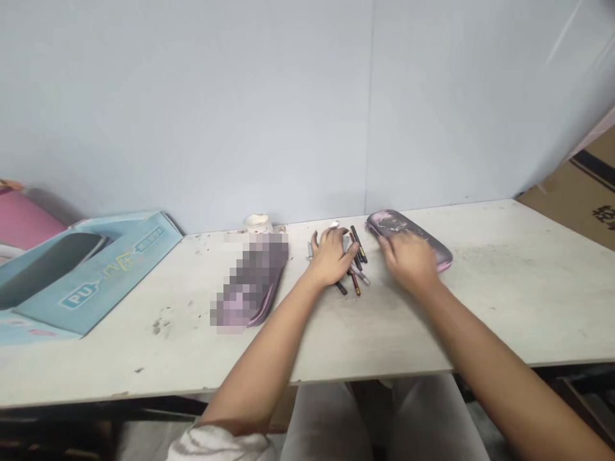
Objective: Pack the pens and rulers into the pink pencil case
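A small pile of pens (356, 282) lies near the middle of the table, with dark, red and grey barrels. My left hand (331, 257) rests over this pile with its fingers spread, covering part of it. To the right, a dark pencil case with pink edges (391, 221) lies at a slant. My right hand (412, 261) is on top of that case, blurred, and its fingertips are hidden. Left of the pens lies a second pencil case (269, 291), dark and pink, its top partly pixelated.
A white roll or cup (258, 223) stands at the back by the grey wall. On the left sits an open light-blue box (120, 269) with a dark item (57, 266) inside. A cardboard box (576, 198) is beyond the right end of the table (519, 307).
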Tool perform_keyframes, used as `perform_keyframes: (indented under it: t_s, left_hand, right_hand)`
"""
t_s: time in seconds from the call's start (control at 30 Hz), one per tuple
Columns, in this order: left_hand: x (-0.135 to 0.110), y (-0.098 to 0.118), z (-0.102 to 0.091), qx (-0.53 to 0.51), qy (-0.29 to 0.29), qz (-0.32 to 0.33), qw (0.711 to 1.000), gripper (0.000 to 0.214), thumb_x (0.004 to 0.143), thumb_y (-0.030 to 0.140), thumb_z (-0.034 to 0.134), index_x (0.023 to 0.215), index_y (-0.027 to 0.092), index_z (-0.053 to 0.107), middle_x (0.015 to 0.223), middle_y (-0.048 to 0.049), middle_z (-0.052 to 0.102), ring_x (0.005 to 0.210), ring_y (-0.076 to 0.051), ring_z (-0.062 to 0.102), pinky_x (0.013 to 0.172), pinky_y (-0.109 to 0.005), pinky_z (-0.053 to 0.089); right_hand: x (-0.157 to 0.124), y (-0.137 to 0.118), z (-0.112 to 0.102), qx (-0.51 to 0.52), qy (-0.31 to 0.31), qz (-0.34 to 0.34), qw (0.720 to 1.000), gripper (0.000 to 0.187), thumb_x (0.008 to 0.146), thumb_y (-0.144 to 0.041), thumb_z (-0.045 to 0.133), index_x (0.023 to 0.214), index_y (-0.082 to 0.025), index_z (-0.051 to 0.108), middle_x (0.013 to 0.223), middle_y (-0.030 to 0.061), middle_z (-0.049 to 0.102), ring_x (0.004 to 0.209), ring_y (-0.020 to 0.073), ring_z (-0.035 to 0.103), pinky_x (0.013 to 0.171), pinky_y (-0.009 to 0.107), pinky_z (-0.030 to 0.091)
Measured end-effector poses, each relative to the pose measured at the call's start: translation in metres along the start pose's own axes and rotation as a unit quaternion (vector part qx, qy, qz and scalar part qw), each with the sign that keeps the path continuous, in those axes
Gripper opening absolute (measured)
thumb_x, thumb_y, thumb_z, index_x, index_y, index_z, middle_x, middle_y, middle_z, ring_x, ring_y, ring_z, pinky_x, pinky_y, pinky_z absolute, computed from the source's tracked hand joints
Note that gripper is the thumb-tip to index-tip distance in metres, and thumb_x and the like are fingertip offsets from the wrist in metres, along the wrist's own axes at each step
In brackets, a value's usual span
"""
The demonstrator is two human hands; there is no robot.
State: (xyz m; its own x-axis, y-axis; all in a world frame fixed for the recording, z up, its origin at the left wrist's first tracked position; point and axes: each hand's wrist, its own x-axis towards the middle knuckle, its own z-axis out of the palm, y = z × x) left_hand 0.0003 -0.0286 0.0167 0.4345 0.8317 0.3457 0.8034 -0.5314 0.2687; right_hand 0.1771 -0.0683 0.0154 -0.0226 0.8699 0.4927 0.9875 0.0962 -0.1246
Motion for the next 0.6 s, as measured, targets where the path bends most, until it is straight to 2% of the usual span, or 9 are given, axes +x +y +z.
perform_keyframes:
  t_s: [0.07,0.13,0.2,0.33,0.4,0.5,0.6]
  left_hand:
    - [-0.013,0.000,-0.005,0.017,-0.028,0.020,0.999,0.066,0.080,0.062,0.033,0.128,0.017,0.035,0.134,-0.0140,0.038,0.132,-0.030,0.017,0.105,-0.055,0.003]
    - [-0.025,0.001,-0.006,0.032,-0.082,0.040,0.995,0.082,0.069,0.070,0.043,0.131,0.018,0.032,0.140,-0.0163,0.030,0.133,-0.036,0.009,0.103,-0.058,0.001]
    - [-0.033,0.000,-0.001,0.041,-0.126,0.046,0.990,0.085,0.067,0.071,0.044,0.132,0.018,0.031,0.143,-0.0176,0.024,0.133,-0.039,0.008,0.102,-0.061,0.002]
    - [-0.032,-0.006,0.009,0.053,-0.121,0.048,0.990,0.064,0.081,0.055,0.038,0.132,0.017,0.032,0.143,-0.0160,0.026,0.133,-0.033,0.014,0.104,-0.057,0.010]
    - [-0.031,-0.009,0.005,0.052,-0.110,0.053,0.991,0.062,0.082,0.052,0.039,0.133,0.017,0.032,0.142,-0.0158,0.027,0.133,-0.031,0.017,0.104,-0.054,0.013]
    - [-0.037,-0.016,-0.018,0.053,-0.080,0.048,0.994,0.063,0.081,0.054,0.040,0.133,0.019,0.030,0.142,-0.0147,0.028,0.133,-0.030,0.017,0.104,-0.054,0.015]
    - [-0.051,-0.036,-0.053,0.099,-0.011,0.006,0.995,0.055,0.084,0.050,0.036,0.131,0.020,0.033,0.139,-0.0141,0.033,0.131,-0.029,0.023,0.102,-0.053,0.018]
  right_hand:
    - [0.003,0.021,-0.001,-0.022,0.046,0.047,0.998,0.050,0.088,-0.044,0.026,0.100,-0.012,0.062,0.100,0.0192,0.061,0.097,0.0313,0.052,0.080,0.046,0.038]
    - [0.002,0.036,0.001,-0.017,0.022,0.069,0.997,0.052,0.085,-0.050,0.031,0.112,-0.014,0.056,0.109,0.0205,0.056,0.101,0.0337,0.048,0.079,0.051,0.038]
    - [-0.002,0.037,0.003,-0.008,-0.021,0.071,0.997,0.055,0.083,-0.053,0.033,0.120,-0.017,0.051,0.113,0.0201,0.053,0.101,0.0345,0.047,0.075,0.052,0.040]
    - [-0.009,0.008,0.005,-0.002,-0.054,0.036,0.998,0.051,0.083,-0.052,0.034,0.120,-0.021,0.051,0.116,0.0175,0.052,0.103,0.0343,0.045,0.075,0.050,0.041]
    - [-0.009,-0.011,0.003,0.004,-0.055,0.006,0.998,0.047,0.084,-0.049,0.034,0.117,-0.021,0.053,0.116,0.0173,0.052,0.104,0.0328,0.045,0.077,0.048,0.041]
    - [-0.005,-0.039,-0.006,0.009,-0.046,-0.037,0.998,0.044,0.086,-0.045,0.035,0.116,-0.018,0.052,0.117,0.0186,0.050,0.110,0.0320,0.041,0.083,0.048,0.038]
    - [0.001,-0.073,-0.014,0.038,-0.054,-0.105,0.992,0.042,0.087,-0.042,0.034,0.115,-0.016,0.052,0.117,0.0177,0.050,0.113,0.0307,0.039,0.088,0.046,0.035]
